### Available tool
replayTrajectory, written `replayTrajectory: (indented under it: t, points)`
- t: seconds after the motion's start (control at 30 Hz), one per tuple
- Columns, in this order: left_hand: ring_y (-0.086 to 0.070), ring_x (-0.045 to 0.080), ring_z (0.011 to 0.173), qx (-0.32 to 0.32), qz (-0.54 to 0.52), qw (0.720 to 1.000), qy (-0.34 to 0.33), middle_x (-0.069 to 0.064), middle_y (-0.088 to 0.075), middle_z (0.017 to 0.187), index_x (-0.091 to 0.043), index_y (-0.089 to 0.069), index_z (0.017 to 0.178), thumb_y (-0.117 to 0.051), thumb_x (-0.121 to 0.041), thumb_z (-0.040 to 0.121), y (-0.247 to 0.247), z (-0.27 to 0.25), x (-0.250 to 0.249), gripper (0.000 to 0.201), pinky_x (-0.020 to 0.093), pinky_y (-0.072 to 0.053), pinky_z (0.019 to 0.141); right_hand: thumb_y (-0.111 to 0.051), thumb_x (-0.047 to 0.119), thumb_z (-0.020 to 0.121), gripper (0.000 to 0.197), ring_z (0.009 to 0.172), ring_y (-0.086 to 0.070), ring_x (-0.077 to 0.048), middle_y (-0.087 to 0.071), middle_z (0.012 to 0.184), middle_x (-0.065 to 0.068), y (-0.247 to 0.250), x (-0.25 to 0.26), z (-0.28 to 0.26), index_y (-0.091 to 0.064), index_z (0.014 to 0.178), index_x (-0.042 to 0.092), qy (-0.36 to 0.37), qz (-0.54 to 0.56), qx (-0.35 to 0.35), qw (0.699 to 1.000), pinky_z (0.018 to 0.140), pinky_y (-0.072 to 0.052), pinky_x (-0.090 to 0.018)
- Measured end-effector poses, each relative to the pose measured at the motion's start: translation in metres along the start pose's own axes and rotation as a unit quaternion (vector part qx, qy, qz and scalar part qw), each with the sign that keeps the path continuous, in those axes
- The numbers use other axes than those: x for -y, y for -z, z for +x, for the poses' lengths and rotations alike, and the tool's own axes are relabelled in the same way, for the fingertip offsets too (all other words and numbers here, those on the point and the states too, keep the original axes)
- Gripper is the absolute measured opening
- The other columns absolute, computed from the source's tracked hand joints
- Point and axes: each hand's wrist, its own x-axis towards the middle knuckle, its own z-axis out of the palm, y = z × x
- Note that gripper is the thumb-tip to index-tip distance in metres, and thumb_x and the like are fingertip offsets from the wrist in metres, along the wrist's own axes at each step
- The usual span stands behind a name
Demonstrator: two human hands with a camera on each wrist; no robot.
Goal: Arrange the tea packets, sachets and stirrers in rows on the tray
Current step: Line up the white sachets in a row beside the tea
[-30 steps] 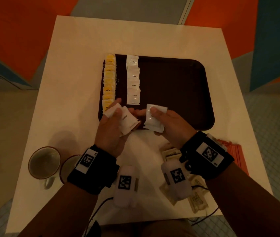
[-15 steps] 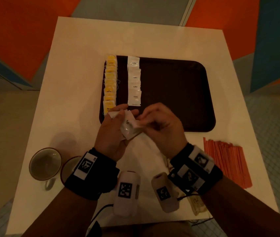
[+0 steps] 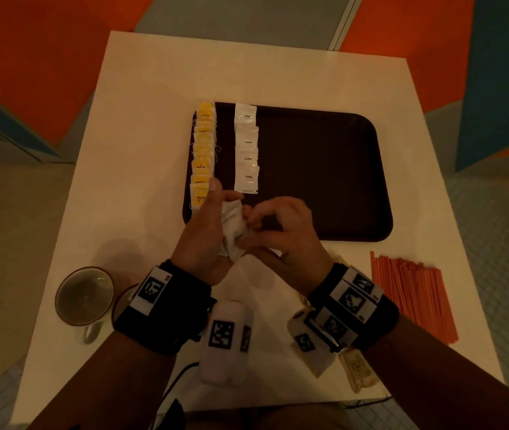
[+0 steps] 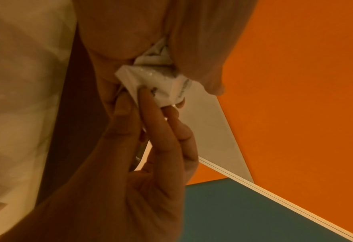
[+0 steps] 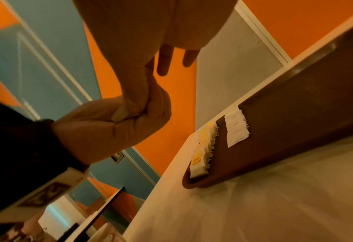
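Observation:
A dark brown tray (image 3: 309, 169) lies mid-table. Along its left edge runs a row of yellow tea packets (image 3: 203, 156), and beside it a row of white coffee sachets (image 3: 247, 147). Over the tray's near left corner my left hand (image 3: 228, 209) holds a small bundle of white sachets (image 3: 231, 231) upright in its curled fingers. My right hand (image 3: 251, 223) meets it from the right and pinches the same bundle. In the left wrist view the right hand's fingertips (image 4: 144, 93) press on the crumpled sachets (image 4: 156, 81). Orange stirrers (image 3: 411, 293) lie in a pile on the table, right of the tray.
Two cups (image 3: 84, 294) stand at the near left of the white table (image 3: 141, 119). Some brownish packets (image 3: 358, 370) lie near the front edge under my right wrist. The tray's right two thirds are bare. Orange and blue walls surround the table.
My right hand has carried its sachet leftward to the ones in my left hand, and both hands now hold one bundle. My right wrist has moved left, uncovering the stirrers.

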Motion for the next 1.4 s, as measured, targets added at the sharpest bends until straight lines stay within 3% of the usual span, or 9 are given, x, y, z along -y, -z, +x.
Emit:
replayTrajectory:
  t: [0.13, 0.27, 0.4, 0.6, 0.8, 1.0, 1.17, 1.23, 1.4]
  points:
    - [-0.063, 0.005, 0.047, -0.026, -0.006, 0.999, -0.024, -0.004, -0.064, 0.056, -0.014, -0.049, 0.087, -0.031, -0.027, 0.099, -0.001, 0.003, 0.001, 0.025, 0.017, -0.050, 0.043, -0.065, 0.025, 0.082, 0.010, 0.095, -0.051, -0.018, -0.053, 0.100, 0.003, 0.004, 0.004, 0.000, -0.073, 0.083, 0.019, -0.018, 0.026, -0.016, 0.999, 0.080, -0.043, -0.035]
    - [-0.069, 0.012, 0.061, -0.020, -0.049, 0.997, -0.056, -0.001, -0.066, 0.063, -0.014, -0.048, 0.088, -0.035, -0.017, 0.098, 0.005, 0.003, 0.004, 0.016, 0.025, -0.056, 0.055, -0.058, 0.006, 0.085, 0.014, 0.098, -0.057, -0.009, -0.064, 0.100, -0.012, 0.012, 0.006, -0.001, -0.070, 0.091, 0.001, -0.055, 0.127, 0.025, 0.990, 0.092, -0.044, -0.017]
    - [-0.064, 0.013, 0.066, -0.013, 0.014, 0.996, -0.091, -0.003, -0.064, 0.067, -0.017, -0.048, 0.087, -0.036, -0.016, 0.098, 0.008, -0.001, 0.007, 0.016, 0.027, -0.054, 0.057, -0.062, 0.012, 0.083, 0.014, 0.100, -0.059, -0.004, -0.063, 0.102, -0.003, 0.018, 0.011, 0.002, -0.071, 0.092, 0.004, -0.143, 0.197, 0.029, 0.970, 0.090, -0.047, -0.017]
    - [-0.066, 0.021, 0.075, -0.022, 0.055, 0.998, 0.016, 0.007, -0.065, 0.083, -0.018, -0.057, 0.090, -0.035, -0.051, 0.092, 0.013, -0.004, 0.006, 0.039, 0.042, -0.056, 0.071, -0.064, -0.005, 0.078, 0.048, 0.090, -0.064, -0.007, -0.057, 0.094, 0.009, 0.033, 0.010, 0.017, -0.056, 0.116, 0.023, -0.299, 0.273, 0.046, 0.913, 0.085, -0.054, -0.026]
    - [-0.069, 0.028, 0.090, 0.080, 0.109, 0.983, 0.128, 0.007, -0.073, 0.096, -0.026, -0.063, 0.098, -0.021, -0.064, 0.087, 0.005, -0.017, 0.010, 0.059, 0.048, -0.053, 0.082, -0.065, 0.001, 0.080, 0.037, 0.096, -0.064, -0.006, -0.069, 0.103, -0.002, 0.035, 0.014, 0.028, -0.062, 0.114, 0.013, -0.208, 0.213, 0.180, 0.938, 0.083, -0.051, -0.013]
    - [-0.068, 0.025, 0.089, 0.135, 0.124, 0.979, 0.094, -0.006, -0.072, 0.101, -0.037, -0.060, 0.104, -0.029, -0.065, 0.073, -0.003, -0.024, 0.016, 0.053, 0.037, -0.059, 0.072, -0.069, 0.006, 0.078, 0.034, 0.090, -0.061, 0.004, -0.066, 0.097, 0.007, 0.023, 0.012, 0.025, -0.061, 0.110, 0.013, -0.228, 0.167, 0.104, 0.953, 0.079, -0.046, -0.006]
    - [-0.061, 0.035, 0.108, 0.100, 0.139, 0.983, 0.069, 0.018, -0.057, 0.124, -0.027, -0.050, 0.122, -0.041, -0.064, 0.076, 0.001, -0.016, 0.022, 0.059, 0.051, -0.052, 0.086, -0.071, 0.022, 0.078, 0.070, 0.127, -0.040, -0.010, -0.045, 0.138, -0.002, 0.020, 0.019, 0.013, -0.036, 0.138, 0.015, -0.177, 0.116, 0.202, 0.956, 0.107, -0.035, -0.025]
    - [-0.068, 0.024, 0.096, 0.097, 0.136, 0.984, 0.067, 0.011, -0.064, 0.113, -0.025, -0.050, 0.118, -0.041, -0.063, 0.072, 0.002, -0.013, 0.023, 0.060, 0.038, -0.059, 0.073, -0.076, 0.037, 0.071, 0.091, 0.135, -0.032, -0.016, -0.035, 0.146, -0.001, 0.016, 0.019, 0.008, -0.024, 0.143, 0.017, -0.181, 0.074, 0.302, 0.933, 0.113, -0.028, -0.036]
    - [-0.064, 0.010, 0.091, 0.083, 0.110, 0.989, 0.049, -0.004, -0.064, 0.099, -0.031, -0.052, 0.102, -0.051, -0.054, 0.061, 0.001, -0.010, 0.029, 0.047, 0.027, -0.051, 0.071, -0.065, 0.019, 0.081, 0.068, 0.129, -0.040, -0.028, -0.043, 0.139, -0.011, -0.015, 0.017, -0.007, -0.034, 0.140, 0.008, -0.168, -0.046, 0.258, 0.950, 0.108, -0.032, -0.047]
